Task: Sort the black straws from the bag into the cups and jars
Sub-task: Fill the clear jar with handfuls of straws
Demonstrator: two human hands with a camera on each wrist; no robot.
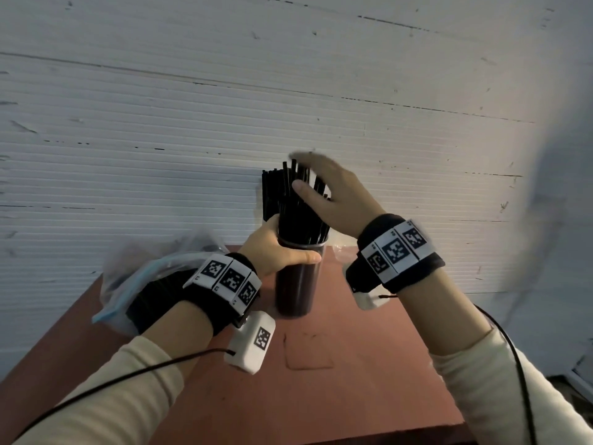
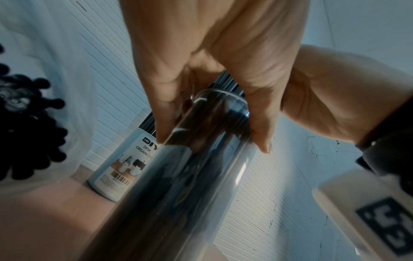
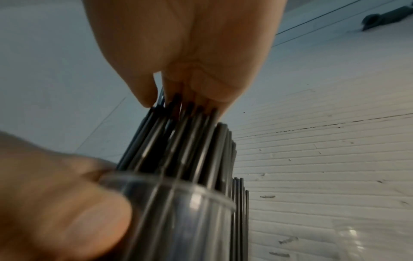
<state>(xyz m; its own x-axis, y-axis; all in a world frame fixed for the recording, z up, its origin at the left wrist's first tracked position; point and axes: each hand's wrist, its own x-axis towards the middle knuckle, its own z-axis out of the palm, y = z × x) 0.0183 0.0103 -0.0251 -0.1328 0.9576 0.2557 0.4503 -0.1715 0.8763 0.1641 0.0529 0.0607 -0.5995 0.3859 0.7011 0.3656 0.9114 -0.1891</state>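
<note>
A tall clear jar [image 1: 296, 284] stands on the reddish table [image 1: 353, 364], packed with black straws [image 1: 298, 216] that stick out above its rim. My left hand [image 1: 288, 244] grips the jar just below the rim, thumb in front, seen close in the left wrist view [image 2: 212, 141]. Over the straw tops my right hand [image 1: 301, 171] lies flat with straight fingers, and its fingertips [image 3: 223, 104] touch the straw ends [image 3: 190, 141]. A clear plastic bag [image 1: 141, 277] holding more black straws [image 2: 29, 123] lies to the left, behind my left wrist.
Behind the jar, against the white ribbed wall [image 1: 288, 91], a white "DIY desk organizer" cup [image 2: 120, 167] also holds black straws. Some crumpled clear plastic [image 1: 343, 252] lies right of the jar. The table's near edge runs below my forearms.
</note>
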